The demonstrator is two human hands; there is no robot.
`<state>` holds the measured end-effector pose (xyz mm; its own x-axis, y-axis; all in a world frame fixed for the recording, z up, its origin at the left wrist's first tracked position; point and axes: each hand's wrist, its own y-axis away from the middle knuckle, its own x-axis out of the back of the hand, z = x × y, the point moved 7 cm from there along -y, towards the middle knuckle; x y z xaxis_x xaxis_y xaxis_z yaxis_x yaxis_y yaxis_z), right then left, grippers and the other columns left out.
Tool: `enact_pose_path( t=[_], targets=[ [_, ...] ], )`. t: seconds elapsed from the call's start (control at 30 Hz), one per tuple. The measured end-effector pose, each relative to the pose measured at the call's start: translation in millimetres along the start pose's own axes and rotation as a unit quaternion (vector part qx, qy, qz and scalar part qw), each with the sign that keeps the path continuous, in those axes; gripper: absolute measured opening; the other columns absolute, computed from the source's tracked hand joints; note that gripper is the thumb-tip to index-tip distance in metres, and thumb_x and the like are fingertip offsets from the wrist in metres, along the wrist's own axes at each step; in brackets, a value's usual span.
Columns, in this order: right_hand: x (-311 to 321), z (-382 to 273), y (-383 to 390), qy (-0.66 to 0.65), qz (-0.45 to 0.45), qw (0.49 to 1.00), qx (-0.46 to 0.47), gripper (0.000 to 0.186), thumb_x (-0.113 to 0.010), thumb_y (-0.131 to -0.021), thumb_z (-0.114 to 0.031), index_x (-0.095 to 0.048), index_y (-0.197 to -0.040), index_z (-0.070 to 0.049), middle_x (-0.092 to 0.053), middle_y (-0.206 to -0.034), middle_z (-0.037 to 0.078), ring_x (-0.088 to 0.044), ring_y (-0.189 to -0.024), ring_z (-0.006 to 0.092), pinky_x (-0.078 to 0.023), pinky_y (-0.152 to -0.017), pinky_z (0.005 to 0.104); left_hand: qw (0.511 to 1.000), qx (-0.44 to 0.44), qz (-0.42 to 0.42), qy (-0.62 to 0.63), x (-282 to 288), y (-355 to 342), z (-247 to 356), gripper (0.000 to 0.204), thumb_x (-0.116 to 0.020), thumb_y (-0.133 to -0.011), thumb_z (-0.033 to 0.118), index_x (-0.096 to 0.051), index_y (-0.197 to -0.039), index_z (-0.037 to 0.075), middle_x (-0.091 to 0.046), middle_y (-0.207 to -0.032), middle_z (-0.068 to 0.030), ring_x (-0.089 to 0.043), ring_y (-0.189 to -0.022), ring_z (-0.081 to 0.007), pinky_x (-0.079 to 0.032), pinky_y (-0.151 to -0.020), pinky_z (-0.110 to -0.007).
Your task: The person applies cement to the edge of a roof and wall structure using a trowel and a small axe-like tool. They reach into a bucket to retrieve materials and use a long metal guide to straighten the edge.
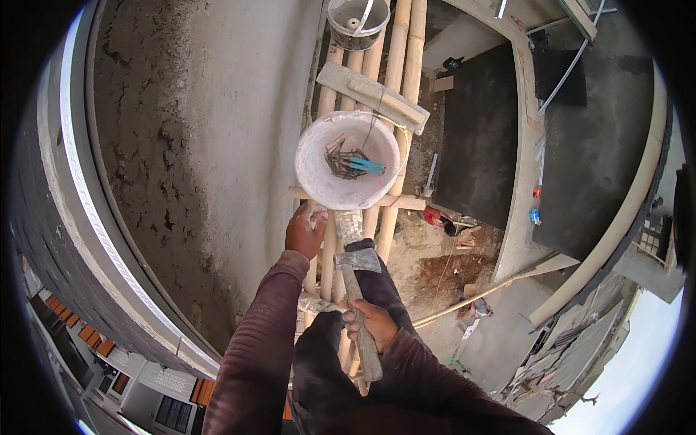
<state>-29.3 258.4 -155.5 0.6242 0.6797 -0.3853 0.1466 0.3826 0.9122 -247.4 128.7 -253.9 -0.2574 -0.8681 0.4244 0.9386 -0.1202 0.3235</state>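
Observation:
My left hand (306, 230) is curled just below the white bucket (312, 138), beside a short bamboo crosspiece (402, 202); what its fingers hold, if anything, is too small to make out. Nails and a blue-handled tool (366, 165) lie inside the bucket. My right hand (371, 324) grips the wooden handle of a hatchet-like hammer (355, 262), its metal head upward, over my dark-clad legs.
Lengthwise bamboo poles (399, 47) form the raised platform, holding wooden boards (373, 94) and a dark pail (357, 29). A plastered wall (217, 167) runs along the left. Below right are dirt ground (457, 268), dark slabs (475, 138), pipes and scattered items.

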Motion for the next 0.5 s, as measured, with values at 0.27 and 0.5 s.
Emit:
enact_pose_path(
  t=[0.27, 0.5],
  targets=[
    [-16, 6, -52, 0.024, 0.042, 0.995, -0.092, 0.026, -0.060, -0.104, -0.032, -0.055, -0.117, -0.010, -0.053, -0.079, -0.001, -0.053, -0.062, 0.0107, -0.048, -0.054, 0.0297, 0.990, 0.028, -0.044, -0.131, -81, -162, -74, 0.019, -0.066, -0.094, 0.015, -0.072, -0.105, 0.000, -0.070, -0.104, -0.0228, -0.068, -0.096, -0.0440, -0.054, -0.087, -0.046],
    [-17, -10, -52, 0.019, 0.080, 0.991, -0.101, 0.026, -0.065, -0.102, -0.032, -0.053, -0.107, -0.010, -0.054, -0.078, -0.001, -0.054, -0.058, 0.0100, -0.048, -0.051, 0.0287, 0.981, 0.076, -0.022, -0.175, -132, -215, -104, 0.024, -0.065, -0.092, 0.010, -0.070, -0.114, 0.003, -0.065, -0.121, -0.0200, -0.065, -0.112, -0.0403, -0.052, -0.094, -0.047]
  ],
)
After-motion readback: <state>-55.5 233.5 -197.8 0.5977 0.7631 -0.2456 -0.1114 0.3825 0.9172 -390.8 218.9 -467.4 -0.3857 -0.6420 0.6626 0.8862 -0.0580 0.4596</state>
